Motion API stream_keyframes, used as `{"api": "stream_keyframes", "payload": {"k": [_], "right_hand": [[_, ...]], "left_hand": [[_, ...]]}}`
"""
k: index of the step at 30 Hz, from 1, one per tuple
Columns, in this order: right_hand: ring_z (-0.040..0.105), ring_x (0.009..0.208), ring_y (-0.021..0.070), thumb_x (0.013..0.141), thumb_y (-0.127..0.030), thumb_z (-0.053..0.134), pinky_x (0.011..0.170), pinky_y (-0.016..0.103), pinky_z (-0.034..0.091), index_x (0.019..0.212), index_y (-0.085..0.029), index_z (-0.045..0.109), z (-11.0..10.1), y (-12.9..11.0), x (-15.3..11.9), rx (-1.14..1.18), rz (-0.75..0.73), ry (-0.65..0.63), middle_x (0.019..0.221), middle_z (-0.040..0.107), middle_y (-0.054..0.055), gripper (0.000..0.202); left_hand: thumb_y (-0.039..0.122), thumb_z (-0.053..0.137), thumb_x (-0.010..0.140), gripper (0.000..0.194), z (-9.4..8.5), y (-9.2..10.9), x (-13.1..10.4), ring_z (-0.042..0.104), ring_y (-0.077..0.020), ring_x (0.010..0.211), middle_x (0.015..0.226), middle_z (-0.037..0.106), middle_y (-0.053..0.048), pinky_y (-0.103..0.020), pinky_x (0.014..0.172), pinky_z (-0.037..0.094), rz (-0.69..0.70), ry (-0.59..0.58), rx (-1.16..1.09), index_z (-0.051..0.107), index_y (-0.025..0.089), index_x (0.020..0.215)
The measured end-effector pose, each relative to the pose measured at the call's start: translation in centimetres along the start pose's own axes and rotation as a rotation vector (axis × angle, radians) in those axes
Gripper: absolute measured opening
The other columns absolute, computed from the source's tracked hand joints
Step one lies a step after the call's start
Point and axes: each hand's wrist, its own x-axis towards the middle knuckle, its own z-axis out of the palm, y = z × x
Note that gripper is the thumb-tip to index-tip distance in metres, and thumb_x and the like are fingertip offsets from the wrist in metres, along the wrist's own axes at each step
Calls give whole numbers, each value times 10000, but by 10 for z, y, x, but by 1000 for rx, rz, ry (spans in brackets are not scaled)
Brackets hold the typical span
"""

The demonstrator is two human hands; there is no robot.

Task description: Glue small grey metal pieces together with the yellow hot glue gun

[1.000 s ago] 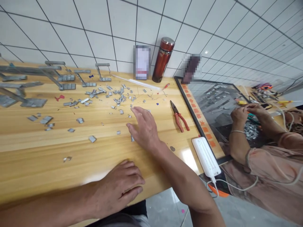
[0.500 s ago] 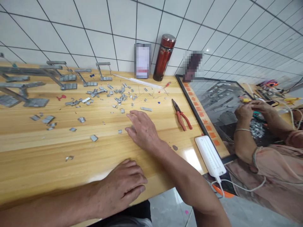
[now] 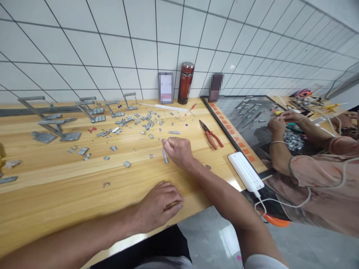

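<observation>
My right hand (image 3: pixel 179 151) is closed over the table (image 3: pixel 70 201), its pinched fingertips beside a small flat grey strip (image 3: pixel 165 156); what they hold is too small to make out. Nearer the front edge, my left hand (image 3: pixel 161 205) rests on the wood, fingers loosely spread, holding nothing. Many small grey pieces (image 3: pixel 148 123) lie scattered beyond my right hand. Another grey strip (image 3: pixel 174 132) lies just past it. Red-handled pliers (image 3: pixel 211 135) rest to its right, jaws pointing away.
Grey metal frames (image 3: pixel 98 117) stand at the back left. A phone (image 3: pixel 166 88) and red flask (image 3: pixel 186 83) stand by the wall. A white power bank (image 3: pixel 246 171) lies right. Beyond it, a co-worker's hands (image 3: pixel 283 121) work over a dark tray.
My right hand has gone from spread fingers to closed, and a grey strip now shows beside it. The view has shifted, with more of the left side of the table visible.
</observation>
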Motion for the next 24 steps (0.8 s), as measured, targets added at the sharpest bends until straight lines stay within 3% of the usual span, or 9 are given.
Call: {"api": "stream_keyframes", "payload": {"k": [4, 6, 9, 12, 14, 17, 19, 21, 24], "right_hand": [[393, 605, 122, 1110, -334, 611, 637, 305, 266, 626, -257, 258, -11, -17, 12, 61, 37, -5, 580, 337, -60, 604], [386, 601, 119, 1136, -387, 565, 634, 301, 267, 633, -256, 284, -24, -24, 22, 152, 49, 34, 598, 314, -60, 592], [474, 661, 137, 1134, -441, 568, 699, 303, 328, 656, -241, 459, -47, -25, 40, 139, 14, 114, 655, 488, -42, 529], [546, 718, 164, 1124, -421, 554, 758, 317, 376, 721, -237, 603, -58, -16, 52, 130, 55, 176, 708, 596, -25, 445], [571, 730, 175, 1116, -405, 539, 762, 320, 387, 733, -242, 608, -55, -8, 52, 149, 133, 193, 716, 622, -21, 422], [578, 746, 188, 1090, -405, 580, 743, 320, 371, 706, -254, 551, -38, 5, 46, 74, 277, 177, 714, 633, -16, 413], [584, 779, 194, 1084, -389, 600, 746, 318, 367, 739, -255, 576, -24, 13, 40, -3, 359, 108, 766, 682, -6, 371], [597, 777, 194, 1060, -354, 644, 745, 316, 370, 753, -251, 607, -14, 18, 34, -20, 367, 43, 784, 718, -1, 327], [632, 794, 191, 1070, -354, 640, 748, 312, 382, 782, -248, 654, -6, 19, 29, -31, 345, -36, 840, 773, 10, 307]], "left_hand": [[253, 595, 1156, 252, -4, 2, 3, 713, -186, 802, 870, 803, -39, -356, 823, 540, 58, 21, 31, 799, 176, 1029], [287, 565, 1179, 293, -15, 9, 0, 746, -210, 867, 919, 819, -67, -369, 883, 579, 90, -49, 61, 811, 176, 1066], [308, 591, 1176, 256, -42, 19, -10, 780, -243, 1028, 1104, 847, -111, -394, 973, 603, 115, -98, 122, 801, 171, 1229], [280, 624, 1157, 193, -72, 19, -26, 776, -234, 1030, 1123, 845, -101, -387, 963, 607, 80, -6, 201, 765, 182, 1246], [246, 662, 1118, 98, -88, 13, -35, 749, -208, 914, 973, 802, -60, -345, 861, 592, 4, 108, 261, 728, 192, 1068], [199, 709, 1044, 383, -98, -1, -46, 532, -123, 600, 665, 551, 48, -262, 612, 432, -112, 340, 335, 485, 223, 734], [144, 660, 1043, 528, -96, -9, -51, 336, -82, 485, 558, 341, 89, -254, 521, 288, -135, 445, 327, 302, 227, 663], [113, 608, 1065, 565, -89, -15, -55, 245, -70, 449, 527, 248, 93, -270, 490, 210, -87, 436, 306, 242, 218, 648], [112, 606, 1087, 560, -78, -18, -59, 270, -78, 443, 519, 280, 86, -302, 501, 218, 45, 314, 328, 286, 213, 639]]}}
